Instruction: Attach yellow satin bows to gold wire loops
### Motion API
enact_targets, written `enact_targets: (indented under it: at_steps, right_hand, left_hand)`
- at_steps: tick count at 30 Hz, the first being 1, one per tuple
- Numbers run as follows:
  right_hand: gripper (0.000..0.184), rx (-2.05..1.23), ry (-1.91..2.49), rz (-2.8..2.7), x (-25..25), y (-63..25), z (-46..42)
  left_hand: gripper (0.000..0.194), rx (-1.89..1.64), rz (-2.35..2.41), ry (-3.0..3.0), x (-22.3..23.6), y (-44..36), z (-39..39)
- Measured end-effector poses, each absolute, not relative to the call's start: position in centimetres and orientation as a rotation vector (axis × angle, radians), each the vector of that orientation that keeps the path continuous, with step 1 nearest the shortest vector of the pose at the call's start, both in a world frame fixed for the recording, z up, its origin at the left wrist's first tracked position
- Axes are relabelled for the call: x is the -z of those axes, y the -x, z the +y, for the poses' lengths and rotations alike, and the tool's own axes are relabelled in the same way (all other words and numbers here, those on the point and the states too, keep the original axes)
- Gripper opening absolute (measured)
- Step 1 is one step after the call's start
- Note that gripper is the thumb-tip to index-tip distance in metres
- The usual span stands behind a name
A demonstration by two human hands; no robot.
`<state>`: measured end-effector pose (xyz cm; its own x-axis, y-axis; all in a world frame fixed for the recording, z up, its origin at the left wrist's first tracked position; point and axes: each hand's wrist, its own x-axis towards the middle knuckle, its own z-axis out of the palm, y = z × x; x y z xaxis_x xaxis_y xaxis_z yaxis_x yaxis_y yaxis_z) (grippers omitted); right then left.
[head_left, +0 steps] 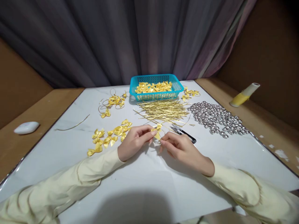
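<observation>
Between thumb and fingers, my left hand (137, 139) pinches a yellow ribbon bow (158, 132) over the middle of the white table. My right hand (181, 149) is closed just right of the bow, its fingertips pinching a thin cord (157, 142) that loops below and beside the ribbon. How the cord is fixed to the bow is too small to make out. Behind my right hand lie black-handled thread snips (187, 134). Loose yellow bows (112, 137) are scattered left of my left hand.
A blue basket (156, 96) of bows stands at the back, with gold cords (163, 111) before it. Silver beads (218, 117) spread at right. Corded bows (115, 101) lie back left, more bows (190, 92) back right. A white mouse-like object (26, 128) and yellow-white cone (244, 95) flank the table.
</observation>
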<state>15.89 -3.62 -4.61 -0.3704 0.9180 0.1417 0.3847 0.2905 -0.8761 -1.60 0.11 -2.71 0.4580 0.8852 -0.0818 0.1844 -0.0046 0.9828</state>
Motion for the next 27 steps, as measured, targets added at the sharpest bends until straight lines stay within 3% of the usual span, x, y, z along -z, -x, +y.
enact_targets:
  at_steps: [27]
  right_hand:
    - [0.021, -0.905, 1.093, -1.835, 5.2, -15.4, -4.3]
  left_hand:
    - [0.023, -0.747, 0.783, -0.68, 2.0, 0.4, -0.9]
